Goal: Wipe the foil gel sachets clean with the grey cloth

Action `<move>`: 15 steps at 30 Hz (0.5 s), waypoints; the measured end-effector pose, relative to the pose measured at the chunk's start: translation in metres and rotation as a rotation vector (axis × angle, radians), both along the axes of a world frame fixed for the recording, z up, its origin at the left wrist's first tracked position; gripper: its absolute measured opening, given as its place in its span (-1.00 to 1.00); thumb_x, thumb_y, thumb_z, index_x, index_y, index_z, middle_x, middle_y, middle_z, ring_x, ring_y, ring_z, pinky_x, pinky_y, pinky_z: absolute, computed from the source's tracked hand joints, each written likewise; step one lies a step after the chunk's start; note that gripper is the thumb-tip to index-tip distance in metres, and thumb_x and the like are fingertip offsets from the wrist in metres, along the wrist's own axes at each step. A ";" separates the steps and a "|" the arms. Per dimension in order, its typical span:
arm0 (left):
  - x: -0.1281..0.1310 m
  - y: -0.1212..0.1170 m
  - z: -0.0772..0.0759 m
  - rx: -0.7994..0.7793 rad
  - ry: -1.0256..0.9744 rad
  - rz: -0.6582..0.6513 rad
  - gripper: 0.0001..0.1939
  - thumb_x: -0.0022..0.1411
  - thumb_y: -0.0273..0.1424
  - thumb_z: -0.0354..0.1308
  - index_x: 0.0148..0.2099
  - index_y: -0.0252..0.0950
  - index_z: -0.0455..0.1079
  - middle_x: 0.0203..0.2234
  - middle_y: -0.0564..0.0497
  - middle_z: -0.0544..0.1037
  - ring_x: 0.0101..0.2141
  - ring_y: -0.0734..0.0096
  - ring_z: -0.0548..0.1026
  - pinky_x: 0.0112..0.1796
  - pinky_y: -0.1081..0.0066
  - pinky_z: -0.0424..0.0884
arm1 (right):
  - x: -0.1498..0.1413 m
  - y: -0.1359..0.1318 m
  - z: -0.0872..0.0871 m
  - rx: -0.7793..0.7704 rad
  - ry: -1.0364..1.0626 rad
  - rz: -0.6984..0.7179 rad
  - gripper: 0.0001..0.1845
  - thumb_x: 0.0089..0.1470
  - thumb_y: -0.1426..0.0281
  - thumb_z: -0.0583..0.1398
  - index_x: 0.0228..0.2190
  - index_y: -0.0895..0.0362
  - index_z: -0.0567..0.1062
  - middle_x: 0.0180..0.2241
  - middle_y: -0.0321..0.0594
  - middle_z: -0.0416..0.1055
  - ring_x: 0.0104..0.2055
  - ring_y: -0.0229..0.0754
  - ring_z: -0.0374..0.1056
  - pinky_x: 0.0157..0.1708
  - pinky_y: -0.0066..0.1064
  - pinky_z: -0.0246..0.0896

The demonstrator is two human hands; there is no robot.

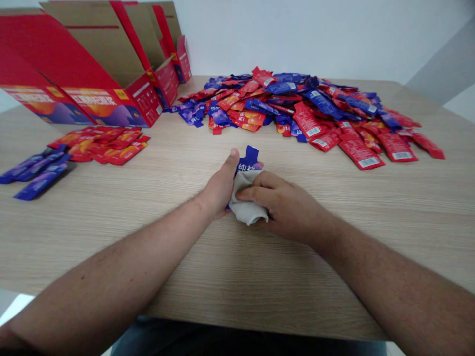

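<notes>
While our left hand (218, 192) grips a small flat pouch of glossy dark-blue film with pale lettering (251, 155), our right hand (287, 200) presses a folded light-grey cloth (245, 203) against its face. We note the pouch held above the near-middle of the pale wood-grained bench (260, 282), its narrow notched top clear of the cloth and pointing away from us. Left thumb lies along the pouch's left edge, fingers behind; our right fingers are bunched closely on the cloth, which covers most of the pouch's lower part. Beyond our hands, toward the plain white wall (297, 34), we record a broad, loose heap of mixed red and blue film pouches (274, 106), several red ones at its right side lying with white barcode panels up. On our left, near the boxes, lies a small overlapping group of red-and-orange pouches (107, 146); just beside it, farther left, a few slim blue-and-purple pouches (39, 173) lie slantwise. Behind these we see a row of red, purple-fronted cardboard boxes (107, 106), standing upright, tall flaps raised and brown inner board showing.
</notes>
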State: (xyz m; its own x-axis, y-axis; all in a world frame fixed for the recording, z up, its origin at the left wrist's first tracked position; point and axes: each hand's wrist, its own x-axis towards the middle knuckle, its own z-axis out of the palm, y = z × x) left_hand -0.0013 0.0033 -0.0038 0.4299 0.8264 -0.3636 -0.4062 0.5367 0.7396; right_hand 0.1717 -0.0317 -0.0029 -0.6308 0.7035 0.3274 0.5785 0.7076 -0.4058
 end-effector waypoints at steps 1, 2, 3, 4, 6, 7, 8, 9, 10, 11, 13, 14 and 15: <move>0.001 0.000 0.000 0.002 0.002 0.005 -0.26 0.46 0.19 -0.12 -0.03 -0.36 0.58 -0.37 -0.13 0.68 -0.39 0.29 0.65 -0.36 0.41 0.55 | 0.000 -0.001 0.001 -0.011 -0.021 0.039 -0.53 0.10 0.45 0.36 0.07 0.06 0.61 -0.11 -0.11 0.48 -0.12 -0.04 0.45 -0.13 -0.23 0.43; 0.001 0.001 -0.001 0.004 -0.002 0.005 -0.26 0.44 0.21 -0.11 -0.03 -0.35 0.58 -0.37 -0.12 0.68 -0.39 0.28 0.65 -0.36 0.40 0.56 | 0.000 -0.001 0.002 -0.007 -0.029 0.043 -0.52 0.09 0.46 0.36 0.07 0.06 0.61 -0.11 -0.11 0.48 -0.13 -0.04 0.45 -0.12 -0.23 0.42; 0.002 0.001 -0.001 0.007 -0.011 0.000 -0.25 0.44 0.22 -0.11 -0.03 -0.34 0.58 -0.37 -0.12 0.68 -0.39 0.28 0.65 -0.36 0.40 0.56 | 0.000 -0.001 0.002 0.009 -0.027 0.015 -0.51 0.08 0.47 0.36 0.08 0.08 0.61 -0.11 -0.09 0.48 -0.12 -0.03 0.45 -0.11 -0.21 0.42; 0.003 0.002 -0.002 0.006 -0.021 -0.013 -0.25 0.44 0.22 -0.13 -0.03 -0.33 0.58 -0.38 -0.12 0.68 -0.40 0.27 0.65 -0.37 0.39 0.55 | 0.000 -0.001 0.003 0.029 -0.017 -0.032 -0.51 0.08 0.47 0.36 0.08 0.10 0.61 -0.10 -0.06 0.47 -0.10 -0.01 0.45 -0.10 -0.19 0.41; 0.003 0.003 -0.002 -0.001 -0.025 -0.024 -0.26 0.46 0.19 -0.14 -0.04 -0.34 0.58 -0.39 -0.13 0.67 -0.40 0.26 0.65 -0.40 0.40 0.54 | 0.000 -0.001 0.003 0.045 -0.003 -0.100 -0.49 0.08 0.47 0.35 0.10 0.12 0.61 -0.08 -0.02 0.46 -0.08 0.02 0.44 -0.08 -0.16 0.41; 0.003 0.003 -0.002 -0.006 -0.013 -0.010 -0.28 0.47 0.18 -0.13 -0.05 -0.34 0.59 -0.40 -0.13 0.67 -0.40 0.26 0.65 -0.41 0.40 0.53 | -0.001 -0.001 0.003 0.038 -0.007 -0.097 -0.50 0.09 0.46 0.35 0.10 0.12 0.60 -0.08 -0.02 0.46 -0.08 0.02 0.44 -0.08 -0.16 0.41; 0.002 0.003 -0.002 -0.011 0.004 0.014 -0.30 0.46 0.17 -0.10 -0.07 -0.34 0.59 -0.41 -0.12 0.67 -0.41 0.28 0.64 -0.41 0.41 0.52 | -0.001 -0.002 0.004 0.019 -0.020 -0.073 -0.50 0.10 0.45 0.35 0.10 0.10 0.60 -0.09 -0.05 0.46 -0.09 0.01 0.45 -0.09 -0.17 0.42; 0.002 0.003 -0.001 -0.013 0.019 0.044 -0.32 0.45 0.16 -0.06 -0.09 -0.34 0.59 -0.42 -0.11 0.66 -0.43 0.30 0.63 -0.41 0.42 0.52 | -0.002 -0.004 0.004 -0.004 -0.036 -0.028 -0.51 0.10 0.43 0.36 0.10 0.08 0.61 -0.10 -0.08 0.46 -0.11 -0.01 0.45 -0.10 -0.19 0.42; 0.001 0.003 -0.001 -0.014 0.029 0.072 -0.34 0.44 0.16 -0.02 -0.11 -0.34 0.58 -0.42 -0.09 0.66 -0.44 0.33 0.62 -0.39 0.43 0.53 | -0.002 -0.004 0.004 -0.028 -0.052 0.016 -0.52 0.10 0.42 0.37 0.09 0.06 0.61 -0.11 -0.11 0.47 -0.13 -0.04 0.45 -0.12 -0.21 0.42; 0.000 0.004 -0.001 -0.015 0.030 0.090 -0.34 0.43 0.17 0.00 -0.12 -0.35 0.58 -0.43 -0.08 0.65 -0.45 0.35 0.61 -0.37 0.44 0.53 | -0.001 -0.004 0.004 -0.041 -0.064 0.045 -0.53 0.10 0.42 0.37 0.08 0.04 0.61 -0.11 -0.13 0.47 -0.14 -0.05 0.46 -0.12 -0.22 0.42; -0.001 0.004 -0.001 -0.019 0.009 0.067 -0.33 0.44 0.17 -0.03 -0.12 -0.35 0.58 -0.44 -0.08 0.64 -0.46 0.36 0.60 -0.37 0.43 0.54 | 0.003 -0.002 0.004 -0.024 -0.064 0.021 -0.54 0.11 0.42 0.37 0.07 0.05 0.62 -0.09 -0.11 0.47 -0.14 -0.05 0.45 -0.13 -0.22 0.42; -0.002 0.005 -0.002 -0.020 0.003 0.036 -0.31 0.45 0.17 -0.07 -0.11 -0.34 0.57 -0.45 -0.08 0.64 -0.47 0.35 0.60 -0.38 0.42 0.54 | 0.005 0.001 0.004 0.008 -0.052 -0.028 -0.53 0.11 0.42 0.36 0.08 0.06 0.62 -0.09 -0.09 0.47 -0.14 -0.03 0.45 -0.13 -0.20 0.42; -0.002 0.005 -0.003 -0.022 0.014 0.003 -0.30 0.47 0.17 -0.11 -0.10 -0.34 0.57 -0.46 -0.08 0.63 -0.49 0.34 0.59 -0.41 0.41 0.54 | 0.007 0.003 0.003 0.049 -0.032 -0.095 -0.53 0.11 0.43 0.36 0.08 0.08 0.62 -0.10 -0.06 0.47 -0.13 -0.01 0.44 -0.12 -0.18 0.41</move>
